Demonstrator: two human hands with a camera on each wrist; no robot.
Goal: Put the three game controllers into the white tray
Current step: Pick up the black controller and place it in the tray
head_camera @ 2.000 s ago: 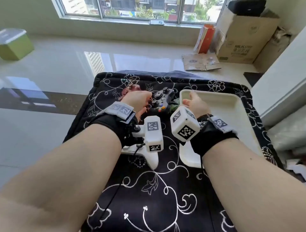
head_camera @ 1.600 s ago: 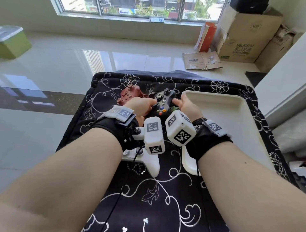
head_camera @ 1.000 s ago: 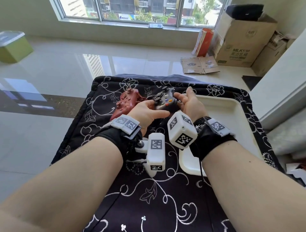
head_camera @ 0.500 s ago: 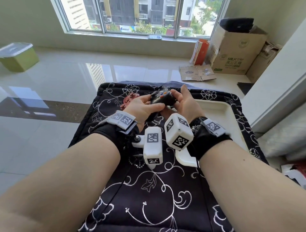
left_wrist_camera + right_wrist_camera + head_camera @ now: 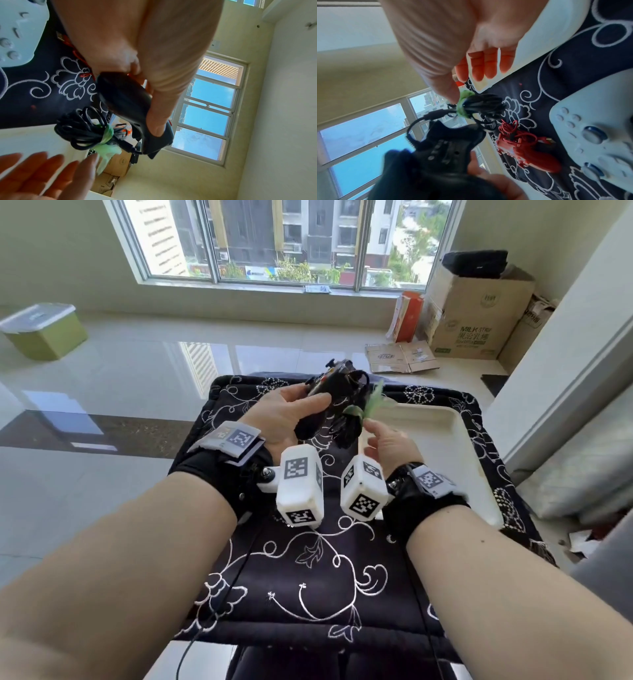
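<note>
Across the middle of the head view lies the black embroidered cloth on the table, and at its right edge sits the white tray, with nothing visibly in it yet. You have lifted the black controller off the cloth, where it lay half a second ago; it now hangs in the air at centre frame, just left of the tray's far corner. Your left hand grips one of its handles, thumb over the top. Your right hand has let go of the body and now pinches the green tie on the bundled cable, other fingers spread loosely.

So I judge the first of three is on its way, with the dangling cable the thing to steer in.

At the right of the right wrist view the white controller and the red controller rest on the cloth, near each other, both outside the tray.
</note>
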